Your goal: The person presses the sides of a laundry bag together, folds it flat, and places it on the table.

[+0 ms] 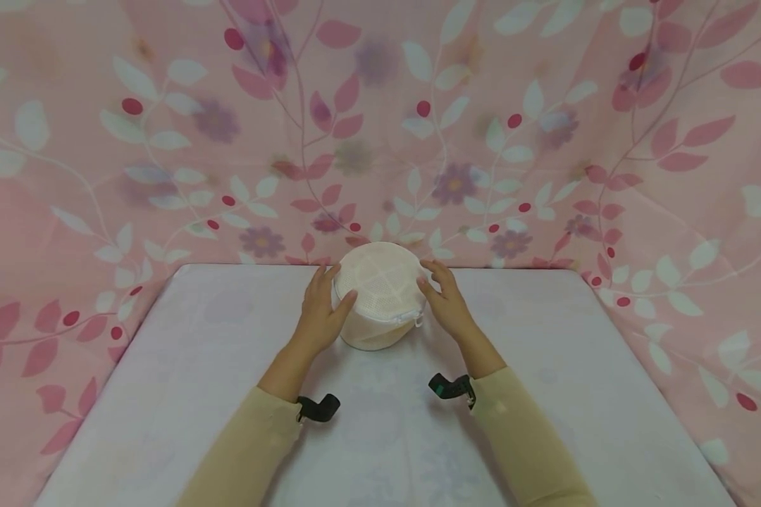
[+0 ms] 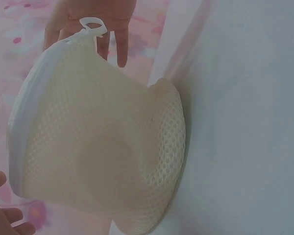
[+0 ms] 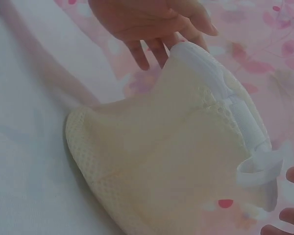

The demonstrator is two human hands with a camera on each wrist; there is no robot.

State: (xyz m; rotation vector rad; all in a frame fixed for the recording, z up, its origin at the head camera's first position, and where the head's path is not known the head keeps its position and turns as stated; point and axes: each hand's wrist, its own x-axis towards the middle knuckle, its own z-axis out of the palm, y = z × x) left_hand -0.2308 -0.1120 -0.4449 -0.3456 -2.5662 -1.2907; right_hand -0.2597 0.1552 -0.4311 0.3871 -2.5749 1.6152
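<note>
A cream mesh laundry bag (image 1: 380,282), round and drum-shaped, stands at the far middle of the white-covered table. Its flat top tilts toward me, and its side looks creased inward. A white zip band with a small loop (image 2: 94,27) runs along the top rim. On the bag's left side is my left hand (image 1: 320,310), its fingers spread and thumb near the rim. My right hand (image 1: 450,303) is at the right side, close to the loop, fingers loosely extended. Neither hand grips the bag; whether fingertips touch it, I cannot tell.
The table (image 1: 228,338) has a white cloth, with its far edge just behind the bag. A pink floral curtain (image 1: 368,127) hangs behind and along both sides. Black wrist cameras (image 1: 320,408) stick out inward from both sleeves.
</note>
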